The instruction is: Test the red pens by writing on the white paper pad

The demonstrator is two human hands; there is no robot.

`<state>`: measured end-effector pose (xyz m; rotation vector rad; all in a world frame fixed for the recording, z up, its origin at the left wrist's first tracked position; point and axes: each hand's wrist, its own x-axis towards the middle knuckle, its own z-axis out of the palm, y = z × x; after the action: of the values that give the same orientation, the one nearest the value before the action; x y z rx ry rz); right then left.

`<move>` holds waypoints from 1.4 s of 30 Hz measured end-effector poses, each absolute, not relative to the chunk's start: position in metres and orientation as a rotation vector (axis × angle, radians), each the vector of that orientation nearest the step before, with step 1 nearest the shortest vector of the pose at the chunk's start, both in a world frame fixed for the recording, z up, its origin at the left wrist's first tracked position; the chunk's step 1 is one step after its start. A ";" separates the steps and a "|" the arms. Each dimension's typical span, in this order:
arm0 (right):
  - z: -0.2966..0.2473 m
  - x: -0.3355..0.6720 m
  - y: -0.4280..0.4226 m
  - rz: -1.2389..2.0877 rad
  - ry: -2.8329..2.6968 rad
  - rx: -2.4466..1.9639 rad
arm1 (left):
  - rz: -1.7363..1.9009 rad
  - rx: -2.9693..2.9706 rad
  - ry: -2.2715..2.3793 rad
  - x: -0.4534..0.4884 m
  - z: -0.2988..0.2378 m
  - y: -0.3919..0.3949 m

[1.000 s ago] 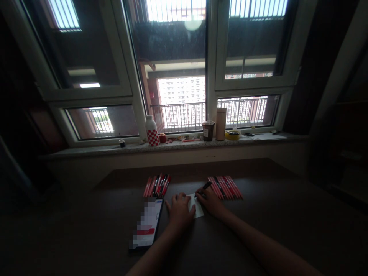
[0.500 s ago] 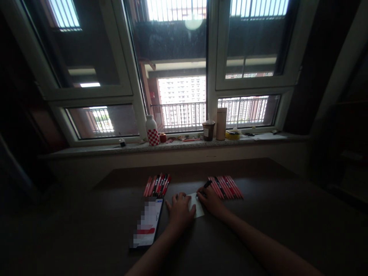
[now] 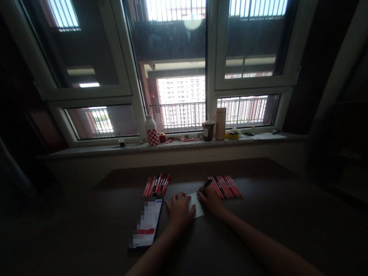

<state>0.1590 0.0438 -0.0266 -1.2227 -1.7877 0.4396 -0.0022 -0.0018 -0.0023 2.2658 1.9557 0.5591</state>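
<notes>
A small pale sheet of paper (image 3: pixel 198 212) lies on the dark table (image 3: pixel 264 214) between my hands. My left hand (image 3: pixel 180 209) rests flat on its left part with the fingers spread, covering some of the sheet. In my right hand (image 3: pixel 211 200) is a black pen (image 3: pixel 207 183), its rear end sticking up past the fingers and its tip low over the paper's upper right. Whether the tip touches the sheet is too small to tell. Left of my left hand lies a phone (image 3: pixel 148 224) with a lit, partly blurred-out screen.
A row of red and black pens (image 3: pixel 156 185) lies beyond the phone, and another row of pens (image 3: pixel 227 187) just past my right hand. On the windowsill (image 3: pixel 184 145) stand a checkered bottle (image 3: pixel 152 132), a drink cup (image 3: pixel 208 131), a tan cylinder (image 3: pixel 221 123) and yellow tape (image 3: pixel 232 135).
My right hand and the pen have shifted very slightly to the right over the paper. My left hand stays in place on the sheet.
</notes>
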 end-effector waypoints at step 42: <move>-0.018 0.159 0.036 1.164 -1.041 -0.762 | 0.543 2.245 1.960 -0.006 -0.012 0.004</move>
<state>0.1592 0.0362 -0.0176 -0.7622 -1.0411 1.1641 -0.0064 0.0036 -0.0123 2.2451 1.9599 0.5430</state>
